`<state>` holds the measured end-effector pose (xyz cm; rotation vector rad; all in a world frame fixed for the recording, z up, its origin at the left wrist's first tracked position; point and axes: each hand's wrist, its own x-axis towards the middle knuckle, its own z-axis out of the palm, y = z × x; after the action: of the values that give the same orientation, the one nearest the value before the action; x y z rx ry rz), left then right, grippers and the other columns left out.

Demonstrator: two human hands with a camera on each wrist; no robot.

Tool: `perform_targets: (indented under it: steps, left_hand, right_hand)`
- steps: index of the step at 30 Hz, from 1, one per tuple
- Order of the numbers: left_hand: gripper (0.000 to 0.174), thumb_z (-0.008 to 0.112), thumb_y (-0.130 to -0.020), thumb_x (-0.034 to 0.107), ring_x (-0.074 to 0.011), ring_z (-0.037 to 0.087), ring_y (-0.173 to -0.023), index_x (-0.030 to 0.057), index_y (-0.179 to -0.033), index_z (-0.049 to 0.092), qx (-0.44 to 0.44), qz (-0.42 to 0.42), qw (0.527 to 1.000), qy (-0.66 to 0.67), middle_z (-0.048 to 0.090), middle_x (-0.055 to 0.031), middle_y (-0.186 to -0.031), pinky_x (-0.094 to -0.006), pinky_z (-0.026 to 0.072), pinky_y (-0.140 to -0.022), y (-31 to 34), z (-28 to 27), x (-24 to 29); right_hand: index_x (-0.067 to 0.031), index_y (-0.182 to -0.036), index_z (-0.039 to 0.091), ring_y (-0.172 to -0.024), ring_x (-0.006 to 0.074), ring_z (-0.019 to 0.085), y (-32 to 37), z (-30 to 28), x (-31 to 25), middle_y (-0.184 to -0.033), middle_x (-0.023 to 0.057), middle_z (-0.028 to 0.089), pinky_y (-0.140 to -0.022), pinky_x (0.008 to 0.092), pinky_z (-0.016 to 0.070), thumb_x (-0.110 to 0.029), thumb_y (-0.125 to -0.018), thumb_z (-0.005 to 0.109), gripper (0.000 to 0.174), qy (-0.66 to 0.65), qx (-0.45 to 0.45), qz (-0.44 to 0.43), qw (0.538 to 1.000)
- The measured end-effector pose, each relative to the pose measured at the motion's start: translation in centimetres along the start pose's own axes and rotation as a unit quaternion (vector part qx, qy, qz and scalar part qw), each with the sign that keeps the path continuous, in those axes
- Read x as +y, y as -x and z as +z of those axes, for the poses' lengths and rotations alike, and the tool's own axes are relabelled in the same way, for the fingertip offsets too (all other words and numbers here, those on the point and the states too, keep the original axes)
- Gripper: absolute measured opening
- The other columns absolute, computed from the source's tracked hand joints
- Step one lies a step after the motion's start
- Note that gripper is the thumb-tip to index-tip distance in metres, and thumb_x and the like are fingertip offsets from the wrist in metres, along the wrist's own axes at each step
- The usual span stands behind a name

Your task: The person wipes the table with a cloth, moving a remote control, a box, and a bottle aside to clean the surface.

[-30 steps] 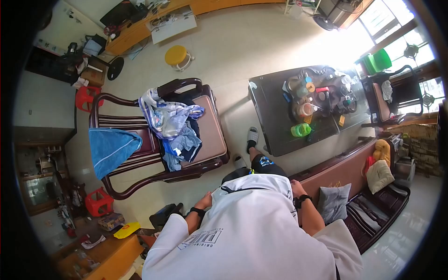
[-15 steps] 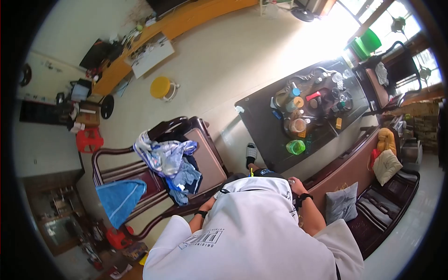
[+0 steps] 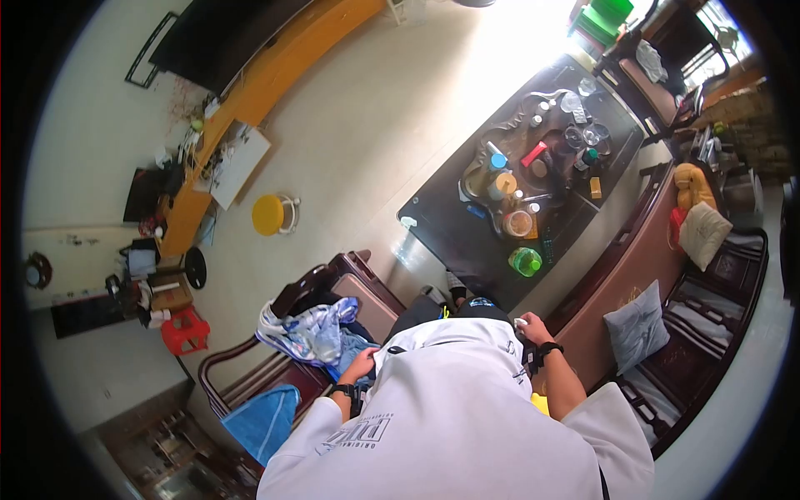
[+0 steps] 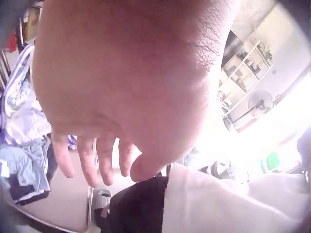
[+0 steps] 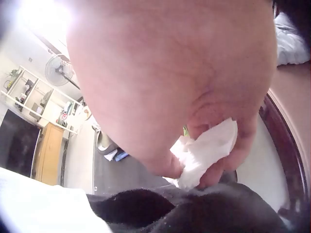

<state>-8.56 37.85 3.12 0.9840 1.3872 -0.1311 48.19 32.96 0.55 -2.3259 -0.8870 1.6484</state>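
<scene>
In the right wrist view my right hand (image 5: 170,87) holds a crumpled white tissue (image 5: 206,150) between thumb and curled fingers, just above dark shorts (image 5: 194,211). The head view has that hand (image 3: 533,327) beside the hem of the white shirt (image 3: 467,400). My left hand (image 4: 121,87) hangs with its fingers loosely extended and nothing in them, by the shirt's other side. In the head view it (image 3: 360,367) is near the clothes (image 3: 317,329) heaped on a wooden chair (image 3: 362,304).
A dark table (image 3: 442,212) bears a tray, several bottles and jars. Right of it runs a wooden sofa (image 3: 608,300) with cushions (image 3: 637,327). A yellow stool (image 3: 268,215) stands on the floor. A blue towel (image 3: 262,421) hangs over the chair's back. A long orange cabinet (image 3: 275,83) lines the wall.
The head view has turned, so the chair and clothes sit lower and closer to my left hand. The table appears rotated. White tissue now shows at my right hand.
</scene>
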Motion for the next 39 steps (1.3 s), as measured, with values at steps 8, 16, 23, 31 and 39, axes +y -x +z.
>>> perform_targets:
  steps: [8, 16, 23, 31, 39]
  left_hand:
    - [0.044, 0.060, -0.100, 0.030, -0.0174, 0.063, -0.111, 0.0129, -0.140, 0.052, 0.047, -0.059, 0.983, 0.166, 0.064, -0.0045, -0.128, -0.0383, 0.0493, -0.091, -1.7, -12.9, 9.2]
    - [0.042, 0.055, -0.102, 0.017, -0.0173, 0.058, -0.115, 0.0080, -0.142, 0.049, 0.043, 0.199, 0.960, 0.190, 0.058, -0.0080, -0.132, -0.0337, 0.0483, -0.095, -5.9, -24.8, 29.0]
    - [0.045, 0.056, -0.099, 0.015, -0.0217, 0.058, -0.117, 0.0048, -0.142, 0.046, -0.011, 0.405, 0.908, 0.103, 0.057, -0.0115, -0.135, -0.0364, 0.0484, -0.097, -3.3, -36.9, 42.4]
    - [0.055, 0.063, -0.097, 0.021, -0.0225, 0.056, -0.121, 0.0036, -0.145, 0.043, 0.007, 0.525, 0.843, 0.116, 0.054, -0.0139, -0.139, -0.0385, 0.0468, -0.102, -2.4, -49.1, 53.9]
    - [0.054, 0.066, -0.098, 0.028, -0.0229, 0.056, -0.118, 0.0042, -0.141, 0.046, -0.091, 0.644, 0.756, 0.081, 0.054, -0.0150, -0.133, -0.0395, 0.0472, -0.099, -5.6, -49.7, 67.5]
  right_hand:
    - [-0.0038, -0.113, 0.065, -0.088, 0.0180, 0.068, 1.0, 2.6, -2.2, -0.100, 0.0110, 0.071, -0.076, 0.0323, 0.0544, -0.012, -0.086, 0.067, 0.028, -0.131, 0.105, 0.006, 0.986]
    - [-0.0018, -0.120, 0.060, -0.106, 0.0176, 0.062, 2.5, -1.2, -17.2, -0.112, 0.0076, 0.064, -0.095, 0.0319, 0.0497, -0.005, -0.089, 0.063, 0.031, -0.285, 0.351, -0.142, 0.881]
    - [-0.0016, -0.126, 0.058, -0.109, 0.0146, 0.059, 7.0, -2.6, -40.7, -0.116, 0.0057, 0.061, -0.098, 0.0293, 0.0464, -0.003, -0.093, 0.061, 0.033, -0.304, 0.457, -0.241, 0.800]
    - [-0.0014, -0.131, 0.054, -0.111, 0.0144, 0.059, 5.9, -3.1, -56.6, -0.124, 0.0070, 0.057, -0.098, 0.0284, 0.0474, -0.006, -0.098, 0.065, 0.035, -0.338, 0.511, -0.346, 0.711]
    - [-0.0033, -0.120, 0.061, -0.113, 0.0152, 0.057, 3.9, -5.9, -67.8, -0.134, 0.0108, 0.054, -0.095, 0.0282, 0.0479, 0.002, -0.096, 0.060, 0.025, -0.251, 0.580, -0.406, 0.660]
